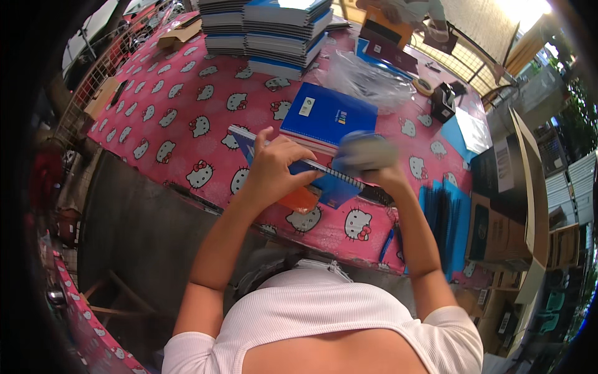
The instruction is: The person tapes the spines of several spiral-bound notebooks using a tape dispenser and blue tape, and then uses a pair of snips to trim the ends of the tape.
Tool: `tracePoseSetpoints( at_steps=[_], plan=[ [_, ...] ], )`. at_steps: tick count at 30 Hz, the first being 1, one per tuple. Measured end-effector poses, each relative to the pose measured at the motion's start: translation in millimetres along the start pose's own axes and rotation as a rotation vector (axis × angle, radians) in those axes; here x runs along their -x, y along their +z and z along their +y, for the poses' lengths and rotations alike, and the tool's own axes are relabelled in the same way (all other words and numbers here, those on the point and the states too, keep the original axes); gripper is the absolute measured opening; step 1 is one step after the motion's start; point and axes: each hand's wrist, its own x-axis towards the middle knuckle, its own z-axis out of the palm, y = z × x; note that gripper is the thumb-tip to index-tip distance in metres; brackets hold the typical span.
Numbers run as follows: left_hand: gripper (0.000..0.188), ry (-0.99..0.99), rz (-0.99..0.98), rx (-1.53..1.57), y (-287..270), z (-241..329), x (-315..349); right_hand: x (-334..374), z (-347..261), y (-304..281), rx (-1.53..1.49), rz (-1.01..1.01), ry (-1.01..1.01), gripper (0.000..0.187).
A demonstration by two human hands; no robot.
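My left hand [283,163] grips a blue notebook [336,189], which stands on its long edge with its binding edge up. A black spiral coil runs along that upper edge, and a length of black coil [376,194] sticks out past its right end. Beside that end is my right hand [385,176]. Over its fingers lies a greyish, rounded blur [367,153], so neither the fingers nor anything in them can be made out. Below my left hand an orange piece [302,198] rests against the notebook. Just beyond lies a stack of blue-covered notebooks [330,115].
Tall notebook stacks [283,34] stand at the back. Crumpled clear plastic [367,78], a tape dispenser [443,101] and a tape roll [423,86] lie far right. Black coils on blue sheets [443,218], a blue pen [387,244] and a cardboard box [504,230] are at right. Across the table is another person [430,15].
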Motion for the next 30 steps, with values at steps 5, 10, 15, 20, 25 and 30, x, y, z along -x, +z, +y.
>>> tracePoseSetpoints(
  at_steps=[5,10,15,20,25,30],
  plan=[
    [0.036,-0.021,0.229,-0.35,1.3,-5.5,2.3,2.1,7.0,-5.1,-0.152,0.028,0.473,0.049],
    [0.04,-0.096,0.032,-0.253,-3.6,-13.1,-2.1,-6.1,25.8,3.0,-0.01,0.035,-0.228,0.05],
    [0.041,-0.062,0.077,-0.183,-2.5,-14.0,0.7,-4.1,27.1,5.9,0.202,0.042,-0.167,0.039],
    [0.04,-0.076,0.033,-0.206,-3.4,-16.7,1.1,-19.3,21.9,24.8,0.232,-0.067,0.355,0.046],
    [0.038,-0.111,-0.012,-0.214,-5.2,-13.7,-6.8,-21.6,26.6,22.6,0.1,0.099,-0.23,0.047],
    [0.039,-0.035,0.147,-0.241,-21.1,-30.5,-1.7,-48.1,-3.4,18.4,0.084,-0.085,-0.177,0.053]
  ],
)
